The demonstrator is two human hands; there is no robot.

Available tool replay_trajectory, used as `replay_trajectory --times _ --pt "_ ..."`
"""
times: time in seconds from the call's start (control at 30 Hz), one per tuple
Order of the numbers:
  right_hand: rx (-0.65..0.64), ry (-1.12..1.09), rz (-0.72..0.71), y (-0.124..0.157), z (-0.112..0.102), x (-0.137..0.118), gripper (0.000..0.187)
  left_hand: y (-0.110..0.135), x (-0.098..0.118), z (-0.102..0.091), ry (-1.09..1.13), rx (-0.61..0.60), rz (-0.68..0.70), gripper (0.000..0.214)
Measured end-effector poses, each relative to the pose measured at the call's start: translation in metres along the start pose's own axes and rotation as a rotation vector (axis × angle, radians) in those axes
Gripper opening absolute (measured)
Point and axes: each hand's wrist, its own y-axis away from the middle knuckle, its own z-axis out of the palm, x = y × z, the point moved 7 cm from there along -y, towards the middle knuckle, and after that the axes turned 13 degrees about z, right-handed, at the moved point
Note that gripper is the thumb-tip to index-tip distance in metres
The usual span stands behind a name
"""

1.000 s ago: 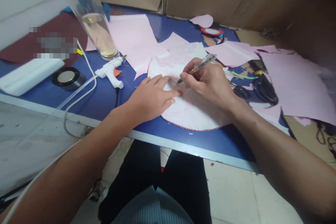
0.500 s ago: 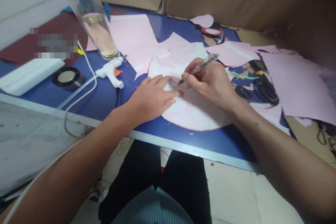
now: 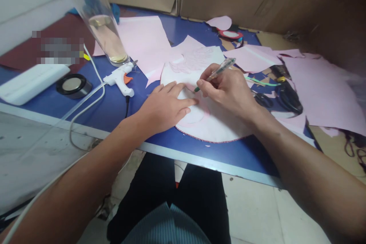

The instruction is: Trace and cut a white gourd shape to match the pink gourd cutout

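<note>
A rounded white piece (image 3: 220, 127) with a red, cord-like edge lies on the blue table, drawn with feather-like lines near its far side and pink marks in its middle. My left hand (image 3: 168, 103) rests flat on its left part, fingers spread. My right hand (image 3: 228, 87) is closed round a clear pen (image 3: 223, 67) with a green tip. The pen's tip meets the white surface just beyond my left index finger. My right palm and forearm hide part of the piece's right side.
Left of my hands lie a white glue gun (image 3: 120, 78), a round black-rimmed tin (image 3: 73, 85) and a tall clear bottle (image 3: 107, 38) with liquid. Pink sheets (image 3: 145, 38) and scraps spread behind and right, near black scissors (image 3: 288, 95). Cardboard boxes (image 3: 228, 0) stand at the back.
Almost nothing differs. The pen and my right hand have shifted very slightly left, and the whole view has drifted a little.
</note>
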Motion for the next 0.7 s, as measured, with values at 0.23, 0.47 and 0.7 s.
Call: replay_trajectory --times 0.23,0.47,0.7 --pt "-0.001 -0.002 0.020 0.0005 0.0020 -0.0004 0.019 0.0005 0.0004 -0.0017 0.001 0.032 0.000 0.044" --pt "0.011 -0.001 0.027 0.0007 0.0001 -0.0012 0.017 0.0008 0.0009 -0.0018 0.003 0.033 0.004 0.044" --pt "-0.006 -0.003 0.014 0.0006 0.0026 -0.0015 0.016 0.0004 0.0006 -0.0013 -0.001 0.027 0.002 0.044"
